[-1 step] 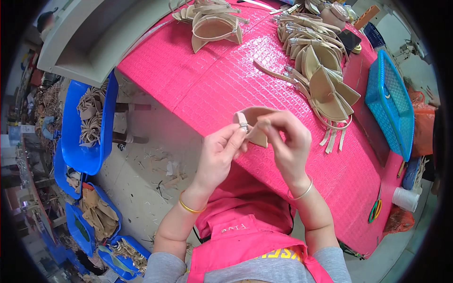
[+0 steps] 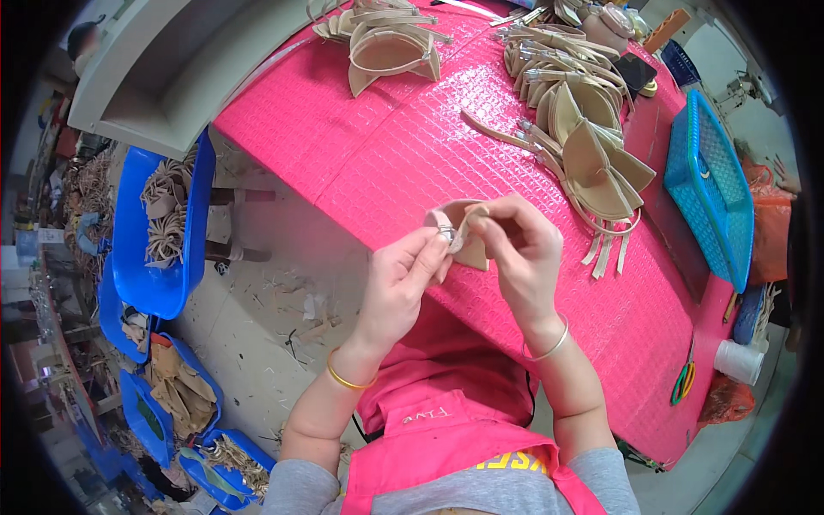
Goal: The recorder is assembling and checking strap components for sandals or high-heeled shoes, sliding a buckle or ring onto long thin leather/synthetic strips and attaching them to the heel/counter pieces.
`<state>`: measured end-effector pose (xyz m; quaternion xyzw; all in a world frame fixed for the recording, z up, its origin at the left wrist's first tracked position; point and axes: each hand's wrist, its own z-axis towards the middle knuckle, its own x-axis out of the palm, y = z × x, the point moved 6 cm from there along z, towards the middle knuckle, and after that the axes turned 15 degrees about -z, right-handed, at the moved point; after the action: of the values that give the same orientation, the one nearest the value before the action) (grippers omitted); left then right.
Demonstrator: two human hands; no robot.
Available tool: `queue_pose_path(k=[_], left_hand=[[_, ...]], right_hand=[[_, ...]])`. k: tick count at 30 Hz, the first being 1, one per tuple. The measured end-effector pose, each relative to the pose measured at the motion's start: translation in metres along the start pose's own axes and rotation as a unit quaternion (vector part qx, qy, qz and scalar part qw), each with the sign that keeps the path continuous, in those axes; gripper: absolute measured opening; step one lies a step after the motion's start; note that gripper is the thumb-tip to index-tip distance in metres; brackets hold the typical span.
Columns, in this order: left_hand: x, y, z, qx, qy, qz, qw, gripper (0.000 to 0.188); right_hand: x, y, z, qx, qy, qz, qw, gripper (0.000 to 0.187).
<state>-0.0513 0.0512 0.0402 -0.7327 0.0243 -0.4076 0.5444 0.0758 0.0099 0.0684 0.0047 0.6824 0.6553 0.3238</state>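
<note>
Right hand [image 2: 524, 245], one strap [image 2: 463, 232] higher; left hand [image 2: 395, 279] at one buckle [image 2: 446, 233].

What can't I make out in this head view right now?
Head view, beige piece: partly hidden behind left hand and right hand.
Head view, metal buckle: too small to tell whether anything threads it.
Head view, upper-left beige stack: cut off by the top edge.

The left hand [image 2: 395, 279] and right hand [image 2: 525, 262] hold 1 beige piece [image 2: 472, 255] with a metal buckle [image 2: 446, 232].
</note>
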Motion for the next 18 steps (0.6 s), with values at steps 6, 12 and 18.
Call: queue_pose_path(k=[6,12,18], left_hand=[[-0.001,-0.01,-0.006,-0.036,-0.003,0.003,0.999,0.025],[-0.006,-0.014,-0.005,-0.014,-0.033,-0.006,0.999,0.026],[-0.007,-0.013,-0.011,-0.028,-0.002,0.006,1.0,0.027]], right_hand=[[-0.009,0.03,-0.009,-0.274,-0.047,-0.083,0.957,0.015],[-0.002,0.037,-0.036,-0.46,0.042,-0.15,0.874,0.012],[-0.007,0.041,-0.034,-0.462,0.035,-0.14,0.875,0.009]])
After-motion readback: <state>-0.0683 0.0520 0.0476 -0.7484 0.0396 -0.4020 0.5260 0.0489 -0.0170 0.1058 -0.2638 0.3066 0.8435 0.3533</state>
